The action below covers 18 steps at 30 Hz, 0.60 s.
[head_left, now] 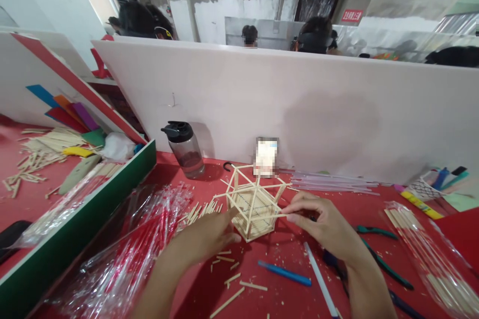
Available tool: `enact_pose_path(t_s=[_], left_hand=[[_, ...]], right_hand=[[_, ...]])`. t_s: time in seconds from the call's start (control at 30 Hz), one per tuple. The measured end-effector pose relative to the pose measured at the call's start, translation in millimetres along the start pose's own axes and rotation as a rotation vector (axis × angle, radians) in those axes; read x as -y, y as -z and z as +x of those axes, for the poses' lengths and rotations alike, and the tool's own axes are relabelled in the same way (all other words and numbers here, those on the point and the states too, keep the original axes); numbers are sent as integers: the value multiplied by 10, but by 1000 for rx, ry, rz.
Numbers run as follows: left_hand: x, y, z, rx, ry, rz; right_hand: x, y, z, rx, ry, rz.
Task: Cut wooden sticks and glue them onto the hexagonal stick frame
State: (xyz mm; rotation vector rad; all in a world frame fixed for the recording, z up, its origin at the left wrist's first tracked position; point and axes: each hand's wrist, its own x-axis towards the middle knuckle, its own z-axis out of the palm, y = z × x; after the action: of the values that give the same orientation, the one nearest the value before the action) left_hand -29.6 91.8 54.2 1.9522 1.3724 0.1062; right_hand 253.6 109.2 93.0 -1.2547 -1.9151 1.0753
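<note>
A hexagonal cage-like frame of thin wooden sticks (258, 184) stands on the red table, with a slatted floor and spokes meeting at its top. My left hand (211, 234) grips its near left side, the fingertips partly hidden by the sticks. On the other side, my right hand (322, 222) pinches a thin wooden stick (282, 215) between thumb and fingers, its far end against the frame's right corner. Cut stick pieces (202, 210) lie in a pile behind my left hand. More short pieces (254, 285) are scattered in front of the frame.
A blue pen (284, 273), a white stick (321, 279) and green-handled pliers (387, 263) lie near my right arm. Bagged sticks (430, 259) are at right, plastic wrapping (130, 239) at left. A water bottle (185, 152) and lit phone (266, 157) stand by the white partition (232, 94).
</note>
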Motion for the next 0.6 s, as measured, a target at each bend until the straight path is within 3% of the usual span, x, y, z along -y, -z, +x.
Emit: enact_pose_path(t_s=[0.2, 0.37, 0.6], left_hand=[[-4, -117, 195, -4, -102, -28], [-6, -167, 235, 15, -122, -3], [-22, -205, 258, -45, -158, 152]], right_hand=[[-34, -17, 15, 13, -2, -22], [-60, -20, 22, 7, -4, -31], [-87, 0, 19, 3, -15, -47]])
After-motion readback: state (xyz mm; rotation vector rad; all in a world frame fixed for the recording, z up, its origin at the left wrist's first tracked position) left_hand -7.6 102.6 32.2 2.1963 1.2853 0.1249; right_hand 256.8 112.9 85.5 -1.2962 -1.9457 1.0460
